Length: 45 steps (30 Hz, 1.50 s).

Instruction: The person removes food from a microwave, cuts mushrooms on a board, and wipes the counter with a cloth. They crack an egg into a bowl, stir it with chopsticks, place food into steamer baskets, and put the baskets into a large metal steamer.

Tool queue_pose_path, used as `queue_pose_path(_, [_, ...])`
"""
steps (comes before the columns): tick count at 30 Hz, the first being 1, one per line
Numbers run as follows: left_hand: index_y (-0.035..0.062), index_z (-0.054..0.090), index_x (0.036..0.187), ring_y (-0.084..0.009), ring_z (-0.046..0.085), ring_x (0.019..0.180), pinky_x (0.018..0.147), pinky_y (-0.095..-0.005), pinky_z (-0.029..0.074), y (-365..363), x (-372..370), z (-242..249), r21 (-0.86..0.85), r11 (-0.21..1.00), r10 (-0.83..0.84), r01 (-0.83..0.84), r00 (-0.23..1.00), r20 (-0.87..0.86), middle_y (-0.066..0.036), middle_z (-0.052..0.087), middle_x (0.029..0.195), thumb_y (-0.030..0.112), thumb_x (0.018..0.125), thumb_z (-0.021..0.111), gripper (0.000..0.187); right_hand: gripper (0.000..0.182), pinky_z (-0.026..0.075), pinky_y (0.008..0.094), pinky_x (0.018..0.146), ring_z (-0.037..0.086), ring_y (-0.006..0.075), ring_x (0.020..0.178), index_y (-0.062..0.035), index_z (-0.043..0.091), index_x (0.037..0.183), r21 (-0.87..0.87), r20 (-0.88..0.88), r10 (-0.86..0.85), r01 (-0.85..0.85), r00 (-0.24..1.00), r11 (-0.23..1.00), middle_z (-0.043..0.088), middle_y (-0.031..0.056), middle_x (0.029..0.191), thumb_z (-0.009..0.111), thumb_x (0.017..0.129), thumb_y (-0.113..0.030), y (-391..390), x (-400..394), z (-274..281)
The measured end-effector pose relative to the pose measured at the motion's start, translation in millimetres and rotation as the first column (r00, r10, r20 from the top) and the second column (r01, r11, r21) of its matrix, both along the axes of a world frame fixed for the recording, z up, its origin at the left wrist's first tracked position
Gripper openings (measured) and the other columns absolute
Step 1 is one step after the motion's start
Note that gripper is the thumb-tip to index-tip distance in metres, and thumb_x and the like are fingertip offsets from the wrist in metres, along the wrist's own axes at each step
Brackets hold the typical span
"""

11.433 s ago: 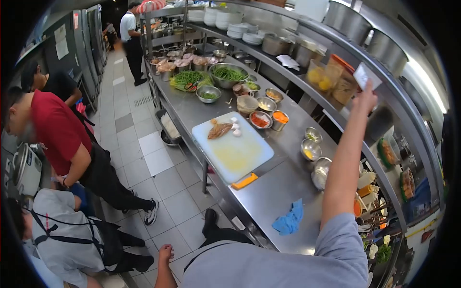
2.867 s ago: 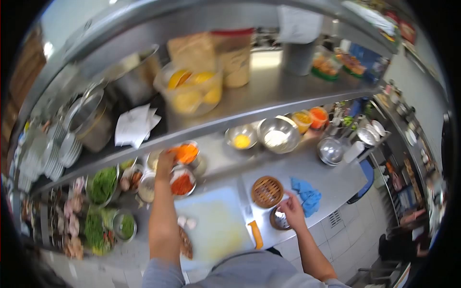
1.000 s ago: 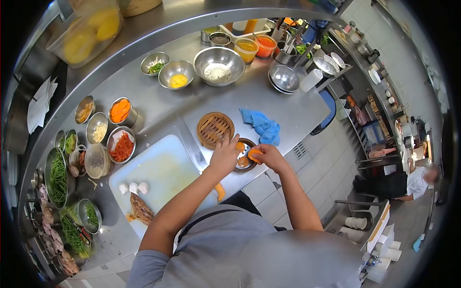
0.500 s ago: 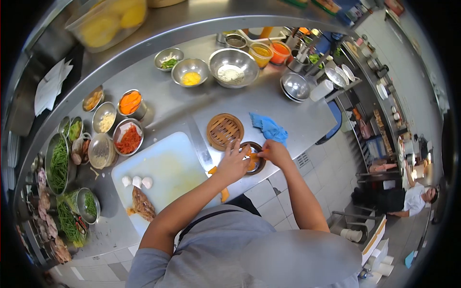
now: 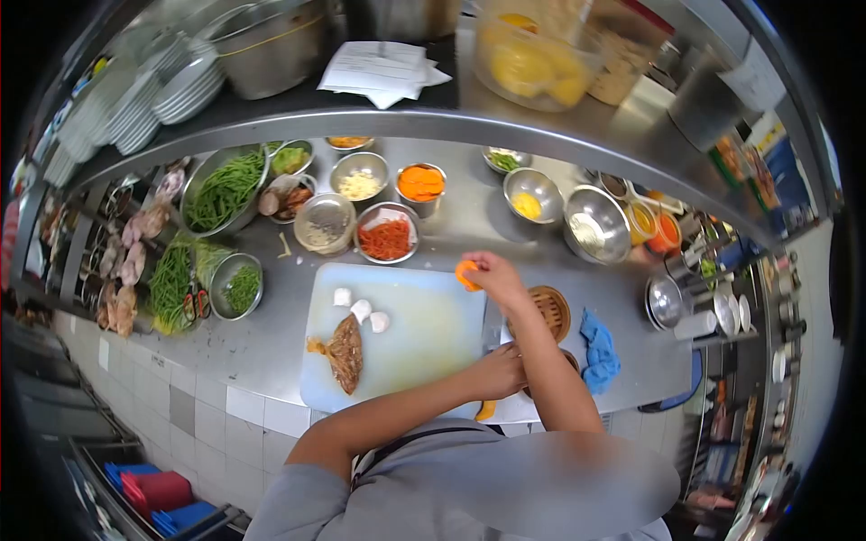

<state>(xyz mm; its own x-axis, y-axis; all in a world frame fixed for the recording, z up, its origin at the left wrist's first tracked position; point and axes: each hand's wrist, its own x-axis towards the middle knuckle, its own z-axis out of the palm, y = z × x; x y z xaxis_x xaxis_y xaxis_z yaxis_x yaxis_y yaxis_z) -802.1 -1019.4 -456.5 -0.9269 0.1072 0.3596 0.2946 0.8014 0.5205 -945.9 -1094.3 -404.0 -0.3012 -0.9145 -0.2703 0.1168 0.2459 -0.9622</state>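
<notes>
Pinching thin orange slices, perhaps carrot, the right hand hangs over the far corner of the white chopping board. Its fingers are closed together on them; how many there are, I cannot tell. The left hand is lower and nearer the body, beside a round brown container. The right forearm crosses in front of both, so I cannot tell how far apart the left fingers are, or whether they have hold of anything.

More orange slices fill the metal pot farther back on the bench, just behind the bowl of red shreds. A slatted round piece sits partly under the right forearm, near the blue cloth.

To handle this well, I would keep the pinch light: slices this thin probably bend or slip if squeezed. Holding them by the edge leaves the flat faces free and makes it easier to part them. Lowering the right elbow out toward the cloth should uncover the container, letting the eyes guide both hands. The left hand would do best to steady the rim from outside. The knife lies close alongside the board, so the wrists are better kept high when passing it.
</notes>
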Motion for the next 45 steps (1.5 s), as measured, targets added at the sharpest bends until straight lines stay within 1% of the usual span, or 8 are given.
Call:
queue_pose_path(12, [0.0049, 0.073, 0.107, -0.0321, 0.064, 0.11, 0.096, -0.0419, 0.052, -84.3, 230.9, 30.7, 0.269, 0.596, 0.771, -0.756, 0.633, 0.071, -0.013, 0.07, 0.113, 0.006, 0.091, 0.069, 0.016, 0.048, 0.053, 0.0349, 0.092, 0.067, 0.022, 0.108, -0.0009, 0.06, 0.136, -0.118, -0.552, -0.345, 0.338, 0.759, 0.934, 0.07, 0.0138, 0.123, 0.07, 0.091, -0.013, -216.1, -50.5, -9.4])
queue_pose_path(17, [0.0036, 0.073, 0.107, -0.0336, 0.066, 0.102, 0.092, -0.0415, 0.052, -121.7, 292.2, 15.3, 0.371, 0.132, 0.948, -0.919, 0.227, 0.223, -0.014, 0.072, 0.107, 0.003, 0.091, 0.069, 0.017, 0.049, 0.054, 0.0337, 0.089, 0.067, 0.0191, 0.104, -0.0022, 0.059, 0.138, -0.097, -0.405, -0.134, 0.103, 0.904, 0.99, 0.07, 0.012, 0.121, 0.071, 0.093, -0.018, -146.2, -30.9, -61.9])
queue_pose_path(19, [0.0038, 0.073, 0.107, -0.0342, 0.066, 0.102, 0.091, -0.042, 0.052, -145.6, 300.9, 19.7, 0.343, 0.137, 0.953, -0.929, 0.218, 0.209, -0.014, 0.071, 0.107, 0.004, 0.091, 0.069, 0.017, 0.043, 0.049, 0.0271, 0.061, 0.059, 0.0094, 0.071, -0.0044, 0.058, 0.138, -0.081, -0.157, -0.009, -0.004, 0.988, 0.997, 0.066, 0.0018, 0.091, 0.067, 0.097, -0.014, -84.4, 11.9, -68.0])
queue_pose_path(26, [0.0023, 0.072, 0.111, -0.0276, 0.066, 0.086, 0.073, -0.0344, 0.055, -292.4, 284.8, 27.2, 0.101, 0.255, 0.966, -0.961, 0.25, -0.06, -0.015, 0.07, 0.105, 0.008, 0.093, 0.068, 0.02, 0.034, 0.049, 0.0242, 0.064, 0.057, 0.0066, 0.072, -0.0038, 0.06, 0.133, 0.126, -0.171, 0.222, -0.202, 0.96, 0.971, 0.063, -0.0019, 0.088, 0.064, 0.1, -0.011, 115.3, 105.5, -98.8])
queue_pose_path(32, [0.0004, 0.071, 0.107, -0.0308, 0.069, 0.093, 0.078, -0.0372, 0.056, -315.3, 209.6, 154.6, 0.351, 0.434, 0.901, -0.83, 0.41, -0.143, -0.016, 0.071, 0.106, 0.006, 0.091, 0.069, 0.017, 0.032, 0.051, 0.0243, 0.07, 0.06, 0.0072, 0.077, -0.0037, 0.066, 0.127, 0.233, -0.289, 0.145, -0.077, 0.946, 0.969, 0.064, -0.0011, 0.088, 0.071, 0.097, -0.012, 190.1, 121.6, -55.0])
queue_pose_path(36, [-0.0019, 0.068, 0.1, -0.0205, 0.066, 0.084, 0.075, -0.0333, 0.055, -263.5, 201.9, 283.6, 0.374, 0.744, 0.621, -0.554, 0.366, -0.693, -0.012, 0.073, 0.096, -0.005, 0.086, 0.071, 0.015, 0.031, 0.052, 0.0248, 0.074, 0.061, 0.0075, 0.08, -0.0034, 0.068, 0.125, 0.162, -0.306, -0.077, 0.131, 0.949, 0.978, 0.066, -0.0001, 0.09, 0.072, 0.095, -0.01, 203.9, 124.2, -42.0])
queue_pose_path(39, [-0.0004, 0.07, 0.104, -0.0188, 0.066, 0.091, 0.084, -0.0308, 0.052, -302.1, 223.1, 362.7, 0.395, 0.552, 0.651, -0.734, 0.084, -0.754, -0.012, 0.073, 0.102, -0.001, 0.091, 0.068, 0.014, 0.03, 0.053, 0.0248, 0.076, 0.061, 0.0078, 0.081, -0.0029, 0.068, 0.125, 0.133, -0.287, -0.156, 0.201, 0.945, 0.97, 0.066, 0.0, 0.091, 0.072, 0.096, -0.01, 203.2, 132.9, -35.5])
queue_pose_path(45, [0.0017, 0.066, 0.132, -0.0367, 0.064, 0.123, 0.105, -0.0421, 0.047, -459.1, 281.0, 460.9, -0.181, 0.168, 0.794, -0.969, 0.242, -0.557, -0.019, 0.069, 0.13, 0.039, 0.094, 0.072, 0.054, 0.029, 0.054, 0.0253, 0.071, 0.063, 0.0087, 0.079, -0.0014, 0.067, 0.124, 0.133, -0.299, -0.186, 0.234, 0.936, 0.963, 0.064, -0.0012, 0.088, 0.072, 0.096, -0.01, 210.0, 159.2, -34.5])
